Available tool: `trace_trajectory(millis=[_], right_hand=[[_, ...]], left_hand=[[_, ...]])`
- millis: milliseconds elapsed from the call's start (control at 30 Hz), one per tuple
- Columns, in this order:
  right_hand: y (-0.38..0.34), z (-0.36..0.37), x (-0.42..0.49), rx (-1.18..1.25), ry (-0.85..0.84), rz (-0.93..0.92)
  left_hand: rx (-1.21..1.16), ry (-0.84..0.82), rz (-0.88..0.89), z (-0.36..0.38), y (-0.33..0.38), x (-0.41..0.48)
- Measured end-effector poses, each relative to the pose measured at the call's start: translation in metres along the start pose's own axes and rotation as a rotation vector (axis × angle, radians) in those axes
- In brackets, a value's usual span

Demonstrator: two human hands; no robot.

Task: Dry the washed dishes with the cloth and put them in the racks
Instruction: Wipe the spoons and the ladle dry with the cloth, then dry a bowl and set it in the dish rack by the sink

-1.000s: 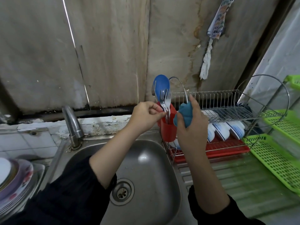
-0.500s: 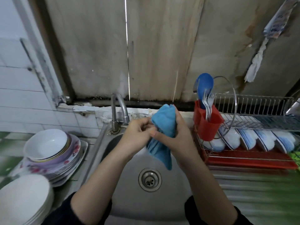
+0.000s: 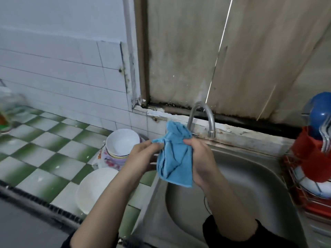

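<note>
Forearms rise from the bottom edge to mid-frame, where both hands meet on the blue cloth [image 3: 174, 158]. The left hand [image 3: 143, 156] pinches a corner of it. The right hand [image 3: 200, 161] has its fingers curled round the bunched middle, and the rest hangs over the left rim of the sink [image 3: 250, 185].

Left of the hands, on the green-checked worktop [image 3: 44, 149], sits a white plate [image 3: 96, 190]. Beyond it is a stack of bowls [image 3: 121, 144], all undried by the look of it. Farther back stands the tap [image 3: 200, 119]. At the right edge a red cutlery holder [image 3: 315, 154] hangs on the rack [image 3: 300, 194].

The likely risks are two. The bowl stack sits close to the left wrist, so a careless reach could knock it. A slack grip could also drop the cloth into the sink.
</note>
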State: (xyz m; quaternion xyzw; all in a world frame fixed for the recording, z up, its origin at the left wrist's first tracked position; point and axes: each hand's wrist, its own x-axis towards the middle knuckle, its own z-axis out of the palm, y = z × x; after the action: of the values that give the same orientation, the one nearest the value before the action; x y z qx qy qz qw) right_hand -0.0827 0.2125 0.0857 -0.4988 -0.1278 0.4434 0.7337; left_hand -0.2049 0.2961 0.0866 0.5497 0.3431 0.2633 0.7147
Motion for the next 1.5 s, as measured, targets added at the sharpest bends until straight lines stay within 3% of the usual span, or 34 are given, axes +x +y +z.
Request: trace_trajectory(millis=[200, 467, 633, 767, 833, 967, 1100, 1233, 1333, 1500], right_hand=[[0.040, 0.048, 0.025, 0.132, -0.094, 0.201], [0.088, 0.076, 0.050, 0.207, -0.292, 0.254], [0.111, 0.082, 0.073, -0.388, -0.182, 0.021], [0.124, 0.077, 0.094, -0.672, -0.191, -0.088], [0.129, 0.076, 0.103, -0.755, -0.169, -0.125], [0.134, 0.077, 0.129, -0.668, -0.080, -0.036], [0.136, 0.075, 0.164, -1.176, -0.017, -0.159], [0.138, 0.079, 0.185, -1.303, 0.020, -0.204], [0.139, 0.080, 0.192, -1.624, -0.035, -0.303], [0.144, 0.082, 0.203, -1.999, -0.328, -0.425]], left_hand=[[0.033, 0.138, 0.028, -0.059, 0.000, 0.007], [0.155, 0.339, 0.054, -0.115, -0.023, 0.036], [0.441, 0.202, -0.015, -0.149, -0.041, 0.067], [0.720, 0.145, -0.039, -0.177, -0.051, 0.089], [0.852, 0.160, -0.022, -0.188, -0.057, 0.100], [1.035, 0.107, 0.011, -0.202, -0.064, 0.126], [1.323, -0.079, 0.118, -0.214, -0.072, 0.160], [1.631, -0.311, 0.197, -0.220, -0.079, 0.191], [1.766, -0.448, 0.231, -0.224, -0.083, 0.205], [1.827, -0.567, 0.335, -0.236, -0.088, 0.215]])
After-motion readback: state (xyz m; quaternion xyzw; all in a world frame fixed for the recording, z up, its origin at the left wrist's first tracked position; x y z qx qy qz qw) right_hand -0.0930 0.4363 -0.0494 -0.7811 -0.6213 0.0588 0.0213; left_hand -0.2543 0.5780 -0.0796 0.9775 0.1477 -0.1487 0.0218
